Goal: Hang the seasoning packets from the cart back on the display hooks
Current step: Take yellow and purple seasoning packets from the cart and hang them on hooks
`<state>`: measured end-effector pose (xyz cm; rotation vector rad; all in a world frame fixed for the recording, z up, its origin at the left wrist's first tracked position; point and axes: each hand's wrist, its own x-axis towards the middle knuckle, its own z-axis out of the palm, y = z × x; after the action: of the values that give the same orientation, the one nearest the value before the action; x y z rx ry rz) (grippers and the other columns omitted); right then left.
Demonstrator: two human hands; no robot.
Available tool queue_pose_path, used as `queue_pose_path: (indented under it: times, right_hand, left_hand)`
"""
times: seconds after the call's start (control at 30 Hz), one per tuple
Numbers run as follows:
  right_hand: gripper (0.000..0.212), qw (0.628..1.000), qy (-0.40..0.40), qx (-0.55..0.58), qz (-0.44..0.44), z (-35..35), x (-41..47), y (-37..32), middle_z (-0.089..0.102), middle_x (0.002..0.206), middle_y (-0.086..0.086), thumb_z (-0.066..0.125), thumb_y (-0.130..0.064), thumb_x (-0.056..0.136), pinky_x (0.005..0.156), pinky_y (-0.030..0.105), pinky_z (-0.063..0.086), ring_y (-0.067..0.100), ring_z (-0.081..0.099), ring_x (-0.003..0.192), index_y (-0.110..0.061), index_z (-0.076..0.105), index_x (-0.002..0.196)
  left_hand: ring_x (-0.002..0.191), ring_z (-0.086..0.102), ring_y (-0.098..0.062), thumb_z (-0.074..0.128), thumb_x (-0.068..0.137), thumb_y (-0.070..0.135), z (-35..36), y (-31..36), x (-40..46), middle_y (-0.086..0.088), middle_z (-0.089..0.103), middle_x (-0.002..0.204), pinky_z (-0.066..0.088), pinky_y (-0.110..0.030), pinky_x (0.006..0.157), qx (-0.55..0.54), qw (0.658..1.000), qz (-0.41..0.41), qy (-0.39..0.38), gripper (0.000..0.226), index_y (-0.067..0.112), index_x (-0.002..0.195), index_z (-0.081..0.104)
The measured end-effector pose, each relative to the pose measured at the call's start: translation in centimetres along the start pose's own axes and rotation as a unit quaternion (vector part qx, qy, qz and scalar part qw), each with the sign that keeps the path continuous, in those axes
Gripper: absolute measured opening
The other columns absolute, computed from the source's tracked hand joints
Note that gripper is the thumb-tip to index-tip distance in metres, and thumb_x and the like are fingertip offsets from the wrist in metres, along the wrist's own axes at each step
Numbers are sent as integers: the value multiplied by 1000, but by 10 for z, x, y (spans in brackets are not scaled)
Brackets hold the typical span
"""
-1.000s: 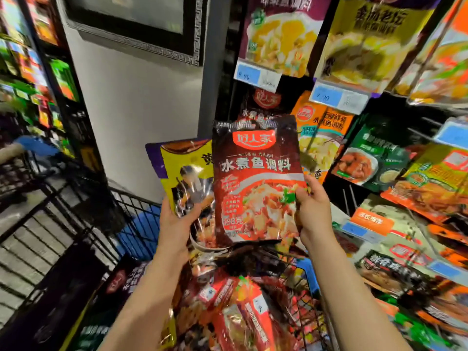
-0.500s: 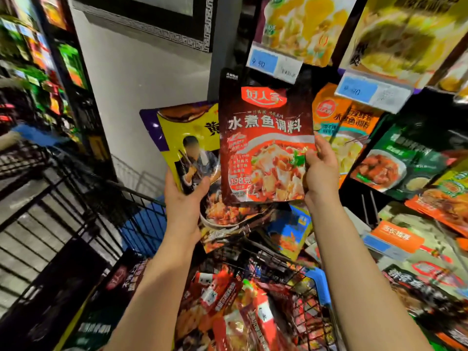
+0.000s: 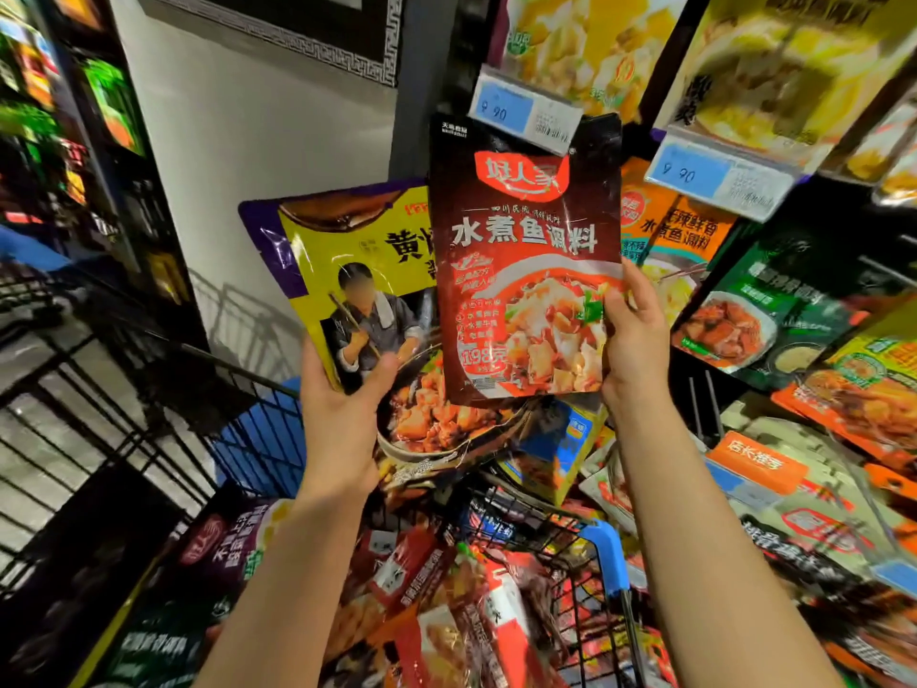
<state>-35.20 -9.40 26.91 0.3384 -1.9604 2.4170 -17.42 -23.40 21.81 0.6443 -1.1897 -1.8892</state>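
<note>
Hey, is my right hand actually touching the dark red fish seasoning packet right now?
Touching. The head view shows the right hand gripping the dark red packet at its lower right edge, thumb lying across the printed front.

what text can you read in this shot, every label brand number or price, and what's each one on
"好人家", "水煮鱼调料", "198克": dark red packet held by the right hand.
"黄": yellow packet held by the left hand; the rest is covered.
"9 90": left price tag.
"9 90": right price tag.
"水煮鱼调料": orange packet on the display.
Small print on the packets, tag barcodes and cart packets: too blurred to read.
</note>
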Motion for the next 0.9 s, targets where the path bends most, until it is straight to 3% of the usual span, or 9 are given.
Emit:
queue_pose_path:
  times: [0.07, 0.13, 0.2, 0.3, 0.4, 0.57, 0.77, 0.9]
  right_hand:
    - [35, 1000, -4, -9, 8, 4, 5, -3, 67, 114, -4, 43, -3, 102, 80, 31, 59, 15, 68, 101, -19, 56, 130]
    - [38, 1000, -7, -21, 11, 11, 10, -8, 65, 124, 5, 43, -3, 101, 85, 35, 58, 20, 67, 106, -20, 56, 133]
    - [39, 999, -2, -28, 21, 18, 13, -12, 66, 122, 7, 43, -2, 101, 77, 33, 60, 19, 69, 99, -25, 57, 129]
    - [40, 999, 12, -14, 37, 18, 13, -10, 67, 120, 7, 42, -3, 101, 69, 31, 60, 19, 70, 97, -26, 58, 130]
    - [43, 998, 27, -13, 48, 11, 11, -3, 66, 123, 7, 41, 0, 101, 70, 32, 60, 19, 70, 101, -22, 56, 134]
    - [43, 998, 16, -7, 59, 11, 9, -6, 68, 120, 9, 40, 0, 100, 83, 46, 59, 24, 70, 102, -23, 58, 132]
    - [41, 999, 6, -8, 48, 12, 6, -14, 70, 115, 9, 40, -1, 101, 82, 42, 60, 23, 71, 99, -21, 58, 132]
    - [42, 999, -13, -20, 36, 14, 5, -22, 71, 115, 8, 39, 0, 101, 81, 41, 60, 23, 71, 99, -22, 58, 132]
  left_hand:
    - [133, 41, -1, 68, 90, 7, 0, 4, 2, 21, 46, 143, 32, -33, 112, -2, 1000, 3, 6, 67, 36, 142, 39]
    - [131, 46, -3, 67, 90, 6, -2, 5, 4, 20, 51, 137, 35, -37, 114, -10, 1000, 8, 10, 62, 40, 135, 42]
    - [130, 47, -3, 68, 90, 6, -4, 6, 4, 21, 54, 135, 35, -40, 115, -10, 1000, 10, 14, 60, 38, 135, 44]
    - [137, 42, -8, 69, 89, 6, -12, 3, 3, 12, 47, 148, 32, -44, 118, 0, 1000, 3, 21, 74, 31, 149, 36]
    - [137, 41, -7, 69, 88, 6, -17, 2, -2, 13, 46, 147, 29, -41, 118, 7, 1000, 1, 29, 73, 33, 148, 36]
    - [138, 42, -9, 69, 88, 5, -23, -2, -2, 13, 48, 147, 29, -45, 118, 7, 999, -15, 33, 75, 33, 149, 35]
    - [135, 45, -9, 69, 88, 5, -23, -1, -4, 14, 51, 144, 32, -48, 117, 0, 999, -16, 36, 75, 36, 148, 36]
    - [142, 36, -12, 70, 88, 9, -27, -2, -7, 13, 41, 152, 27, -48, 119, 1, 999, -24, 44, 80, 36, 152, 30]
